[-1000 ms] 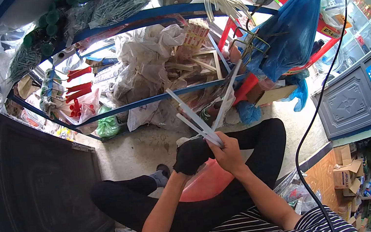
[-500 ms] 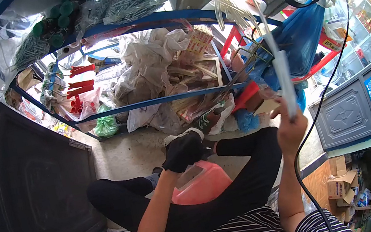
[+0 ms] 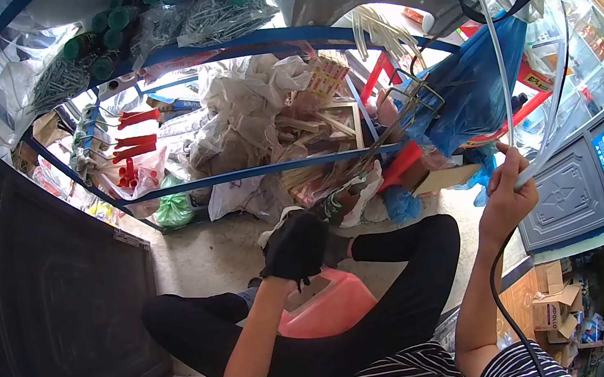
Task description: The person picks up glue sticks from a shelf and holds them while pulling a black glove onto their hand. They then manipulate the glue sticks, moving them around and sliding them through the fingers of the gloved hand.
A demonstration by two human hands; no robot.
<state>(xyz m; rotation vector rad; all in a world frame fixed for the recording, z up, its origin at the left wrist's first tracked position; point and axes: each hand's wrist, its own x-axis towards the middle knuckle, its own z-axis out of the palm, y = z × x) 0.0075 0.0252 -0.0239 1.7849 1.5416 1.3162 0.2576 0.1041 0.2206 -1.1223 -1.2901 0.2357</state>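
Observation:
Closed around a bundle of long, pale plastic strips (image 3: 501, 72), my bare right hand (image 3: 508, 196) is raised at the right, above my bent knee. One strip rises nearly straight from the fist; a wider, translucent one (image 3: 557, 113) bends away to the right. A black glove covers my left hand (image 3: 298, 250), which is low between my legs, by my foot and a pinkish-red plastic stool (image 3: 331, 304). Its back faces me, so the fingers are hidden. Something whitish (image 3: 273, 228) shows at the glove's far edge; what it is I cannot make out.
A blue-framed rack (image 3: 259, 173) ahead holds plastic bags, wood pieces and bagged screws. A blue bag (image 3: 482, 84) hangs at its right end. A black cable (image 3: 503, 306) runs beside my right arm. Grey cabinets (image 3: 61, 287) flank me.
My right hand has moved right and slightly down with the strips, which now spread into two separate lengths. My left hand has barely moved.

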